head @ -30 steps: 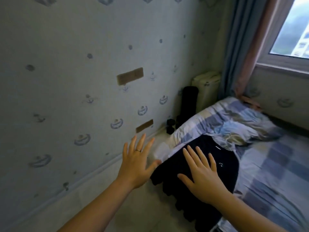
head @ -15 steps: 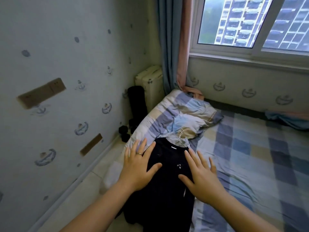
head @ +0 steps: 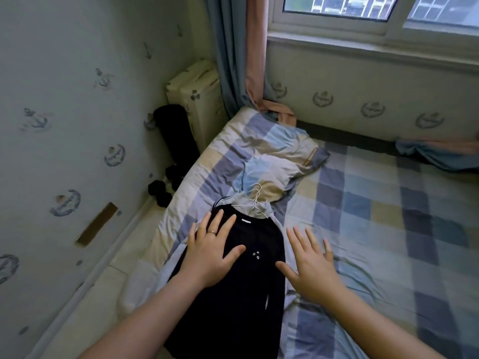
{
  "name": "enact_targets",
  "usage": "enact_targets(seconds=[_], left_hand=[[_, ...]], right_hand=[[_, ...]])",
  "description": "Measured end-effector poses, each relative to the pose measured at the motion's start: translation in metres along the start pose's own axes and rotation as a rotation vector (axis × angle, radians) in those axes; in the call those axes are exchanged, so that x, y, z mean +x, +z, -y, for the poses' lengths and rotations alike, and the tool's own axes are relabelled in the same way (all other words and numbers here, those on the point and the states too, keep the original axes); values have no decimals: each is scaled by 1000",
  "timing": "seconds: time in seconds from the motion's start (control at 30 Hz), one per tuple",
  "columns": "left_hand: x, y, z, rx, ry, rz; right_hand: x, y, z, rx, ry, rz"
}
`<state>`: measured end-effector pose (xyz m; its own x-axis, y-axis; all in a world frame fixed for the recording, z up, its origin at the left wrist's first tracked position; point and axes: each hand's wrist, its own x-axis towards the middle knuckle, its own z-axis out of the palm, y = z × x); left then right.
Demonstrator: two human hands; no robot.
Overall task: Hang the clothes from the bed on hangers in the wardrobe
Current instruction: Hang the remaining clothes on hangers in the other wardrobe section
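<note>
Two bare hands fill my remote feed. The left hand [head: 210,252], ring on one finger, lies flat with straight, spread fingers on the black garment [head: 248,288]. The right hand [head: 313,265], fingers fanned and holding nothing, sits just beside the garment's right edge over the checked bed [head: 375,216]. I see the garment stretched lengthwise along the bed's left side, its collar at a white wire hanger [head: 253,200] near the checked pillow [head: 272,156]. A cream suitcase [head: 197,99] stands in the corner.
</note>
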<state>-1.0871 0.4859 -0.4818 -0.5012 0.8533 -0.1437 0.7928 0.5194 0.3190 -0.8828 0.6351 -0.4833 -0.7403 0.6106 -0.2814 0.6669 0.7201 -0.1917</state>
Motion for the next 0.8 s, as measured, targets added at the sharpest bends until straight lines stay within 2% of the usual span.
enact_targets(seconds=[0.33, 0.63, 0.8], left_hand=[[110, 66, 93, 12, 15, 278], [203, 198, 177, 35, -19, 415], [259, 267, 207, 85, -22, 393]], right_hand=[[108, 74, 13, 80, 216, 183], [222, 195, -15, 131, 347, 244], [288, 268, -40, 159, 399, 253]])
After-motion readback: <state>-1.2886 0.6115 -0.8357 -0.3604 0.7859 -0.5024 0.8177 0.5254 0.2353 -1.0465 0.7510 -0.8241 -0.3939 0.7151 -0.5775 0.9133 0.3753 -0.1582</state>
